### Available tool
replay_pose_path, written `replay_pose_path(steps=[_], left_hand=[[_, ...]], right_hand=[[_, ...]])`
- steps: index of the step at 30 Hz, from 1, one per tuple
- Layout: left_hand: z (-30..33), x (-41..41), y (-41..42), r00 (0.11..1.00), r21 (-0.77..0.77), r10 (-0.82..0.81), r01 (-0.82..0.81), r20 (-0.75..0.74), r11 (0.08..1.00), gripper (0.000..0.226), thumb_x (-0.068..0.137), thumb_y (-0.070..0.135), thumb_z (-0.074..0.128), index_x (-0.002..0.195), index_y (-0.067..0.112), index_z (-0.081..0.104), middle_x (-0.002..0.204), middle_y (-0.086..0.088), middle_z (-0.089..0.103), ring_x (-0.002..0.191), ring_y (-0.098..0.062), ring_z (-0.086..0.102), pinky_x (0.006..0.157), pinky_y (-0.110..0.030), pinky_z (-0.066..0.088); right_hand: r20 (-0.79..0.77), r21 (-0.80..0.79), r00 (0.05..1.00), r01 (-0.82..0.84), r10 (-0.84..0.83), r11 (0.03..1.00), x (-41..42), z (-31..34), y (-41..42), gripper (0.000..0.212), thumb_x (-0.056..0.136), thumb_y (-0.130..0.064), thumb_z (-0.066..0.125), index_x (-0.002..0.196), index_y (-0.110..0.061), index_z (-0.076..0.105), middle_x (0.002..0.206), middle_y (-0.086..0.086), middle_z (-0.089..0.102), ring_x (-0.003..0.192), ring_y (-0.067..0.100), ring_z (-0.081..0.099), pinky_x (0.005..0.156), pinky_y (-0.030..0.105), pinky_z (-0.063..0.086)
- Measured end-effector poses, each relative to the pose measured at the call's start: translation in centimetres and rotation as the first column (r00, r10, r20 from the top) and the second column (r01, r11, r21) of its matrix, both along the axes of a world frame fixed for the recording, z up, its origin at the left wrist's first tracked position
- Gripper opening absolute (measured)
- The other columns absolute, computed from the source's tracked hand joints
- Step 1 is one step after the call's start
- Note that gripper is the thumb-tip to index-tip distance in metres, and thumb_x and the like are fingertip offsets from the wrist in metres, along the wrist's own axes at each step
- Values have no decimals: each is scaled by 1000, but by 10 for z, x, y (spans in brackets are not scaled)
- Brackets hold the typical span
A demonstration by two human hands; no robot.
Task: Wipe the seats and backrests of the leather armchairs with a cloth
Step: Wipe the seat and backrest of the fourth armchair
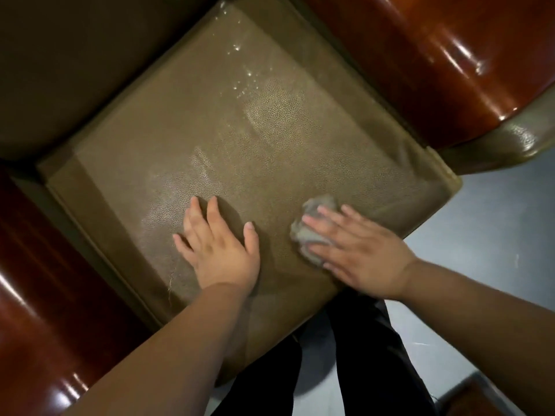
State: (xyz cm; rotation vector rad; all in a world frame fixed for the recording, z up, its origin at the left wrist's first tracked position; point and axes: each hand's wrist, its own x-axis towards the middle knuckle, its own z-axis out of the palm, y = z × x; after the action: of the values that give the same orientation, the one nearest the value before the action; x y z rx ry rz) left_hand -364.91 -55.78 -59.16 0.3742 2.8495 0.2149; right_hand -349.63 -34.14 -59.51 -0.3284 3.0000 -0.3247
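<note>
Head view. Olive leather seat cushion (240,139), seen as a diamond, bounded by glossy wooden armrests at upper right (444,55) and lower left (39,280), with the leather backrest (75,55) at upper left; its front edge meets grey floor (480,235) at right. Open leather lies ahead of both hands. Left hand (219,247): fingers straight and spread, palm flat on the seat. Right hand (357,250): fingers extended, pressing a crumpled grey cloth (312,232) onto the seat near the front edge. Dark trousers (360,355) below.
</note>
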Motion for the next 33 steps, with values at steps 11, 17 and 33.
replay_pose_path(steps=[11, 17, 33], left_hand=[[-3, -12, -12, 995, 3, -88, 89, -46, 996, 78, 93, 55, 43, 158, 13, 33, 169, -14, 21, 158, -35, 18, 127, -67, 7], [-11, -32, -8, 977, 17, 197, -196, -84, 980, 82, 94, 57, 37, 164, 17, 22, 174, -9, 12, 160, -32, 10, 129, -62, 0], [-15, -94, -5, 973, 27, 206, -205, -107, 978, 82, 95, 57, 37, 165, 16, 25, 174, -9, 15, 161, -27, 10, 130, -56, 0]], right_hand=[[118, -102, 992, 50, -38, 994, -12, 9, -2, 52, 104, -42, 46, 152, -24, 49, 170, 10, 23, 158, 35, 14, 124, 55, 24], [103, -11, 716, 695, -690, 719, -71, 6, 91, 53, 107, -37, 36, 157, -18, 36, 167, 17, 24, 149, 41, 30, 119, 58, 32], [63, 9, 654, 755, -754, 656, -116, 1, 47, 64, 101, -42, 34, 154, -8, 41, 160, 34, 27, 145, 54, 30, 122, 61, 25]])
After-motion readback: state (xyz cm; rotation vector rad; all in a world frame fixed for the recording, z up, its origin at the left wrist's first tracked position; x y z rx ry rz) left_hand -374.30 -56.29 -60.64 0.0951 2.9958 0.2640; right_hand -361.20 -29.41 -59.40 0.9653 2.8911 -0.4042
